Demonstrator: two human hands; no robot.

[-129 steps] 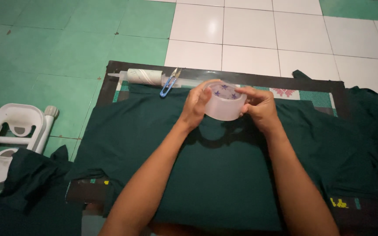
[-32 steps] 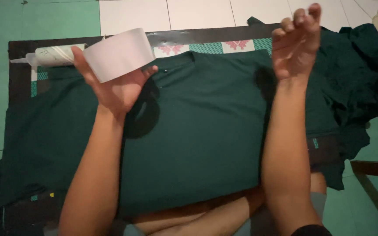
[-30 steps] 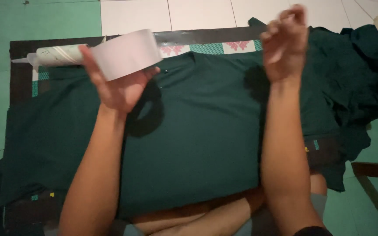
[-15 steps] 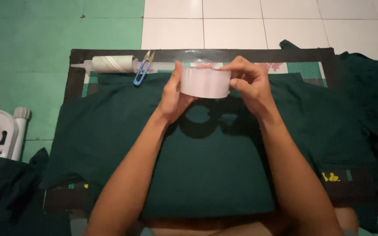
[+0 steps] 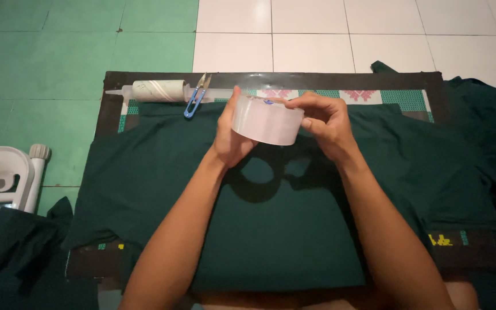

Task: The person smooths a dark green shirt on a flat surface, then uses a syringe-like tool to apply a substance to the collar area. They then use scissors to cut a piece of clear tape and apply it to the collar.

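**A:** What's closest to you?

**B:** At six o'clock I see both forearms running up from the bottom edge, over a dark green garment [image 5: 271, 229] spread flat on a dark-framed board [image 5: 104, 109]. At eight o'clock, off the board, a crumpled heap of green cloth [image 5: 24, 252] lies on the floor, with a white plastic stool [image 5: 1, 178] just beyond it at nine.

**A:** And the hands?

**B:** Both are raised above the middle of the garment, holding a roll of clear tape [image 5: 266, 119] between them. My left hand [image 5: 231, 140] cups the roll from the nine o'clock side, fingers curled round its outer face, thumb up at the rim. My right hand [image 5: 325, 123] closes on it from three o'clock, fingertips [image 5: 294, 103] bent down onto the top edge. Whether they pinch a loose end of tape, I cannot tell. The roll casts a ring-shaped shadow on the cloth just below it.

**A:** Farther out?

**B:** At eleven o'clock, on the board's far edge, a white tube with a nozzle [image 5: 153, 90] lies on its side, and blue-handled thread snips [image 5: 195, 97] lie just beside it. More green fabric [image 5: 489, 126] is piled at two to three o'clock. Beyond everything, green and white floor tiles [image 5: 305, 34].
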